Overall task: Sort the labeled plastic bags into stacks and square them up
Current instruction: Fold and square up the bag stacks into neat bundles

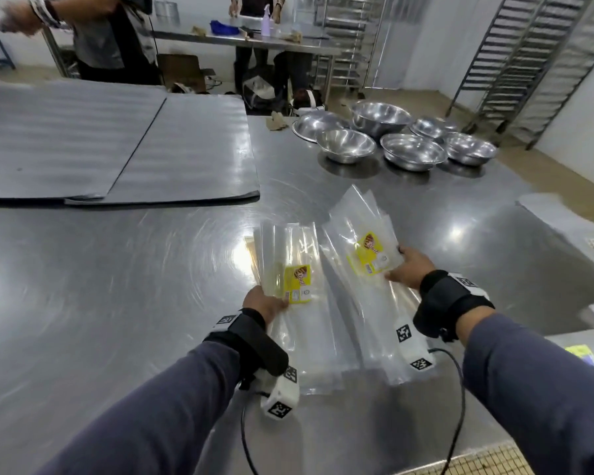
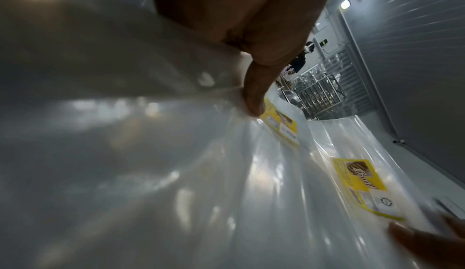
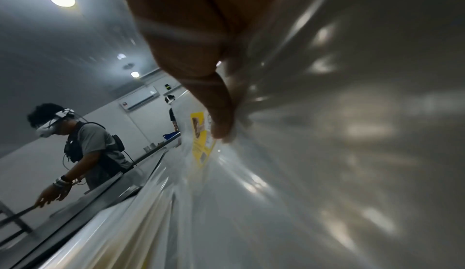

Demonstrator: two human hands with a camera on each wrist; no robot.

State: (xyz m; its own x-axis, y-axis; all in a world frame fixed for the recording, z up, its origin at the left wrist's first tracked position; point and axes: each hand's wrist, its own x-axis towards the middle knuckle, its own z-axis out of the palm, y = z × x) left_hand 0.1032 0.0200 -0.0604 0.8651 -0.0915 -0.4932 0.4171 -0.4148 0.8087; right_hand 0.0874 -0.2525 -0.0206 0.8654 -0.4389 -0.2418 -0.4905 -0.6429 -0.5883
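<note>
Two bundles of clear plastic bags with yellow labels lie side by side on the steel table [image 1: 117, 303]. My left hand [image 1: 270, 301] grips the near-left edge of the left bundle [image 1: 288, 255], beside its label [image 1: 297, 282]. In the left wrist view the thumb [image 2: 254, 102] presses down on the plastic [image 2: 226, 173]. My right hand [image 1: 405, 267] grips the right edge of the right bundle [image 1: 354, 234], which is fanned and angled to the right. Its thumb [image 3: 221, 122] pinches the bags next to the label [image 3: 198, 140]. The fingers under both bundles are hidden.
Several steel bowls [image 1: 391, 142] stand at the back right of the table. Two grey mats [image 1: 117, 142] cover the back left. A person [image 1: 100, 36] works beyond them, another stands at a far table [image 1: 247, 39]. Tray racks [image 1: 528, 63] line the right wall.
</note>
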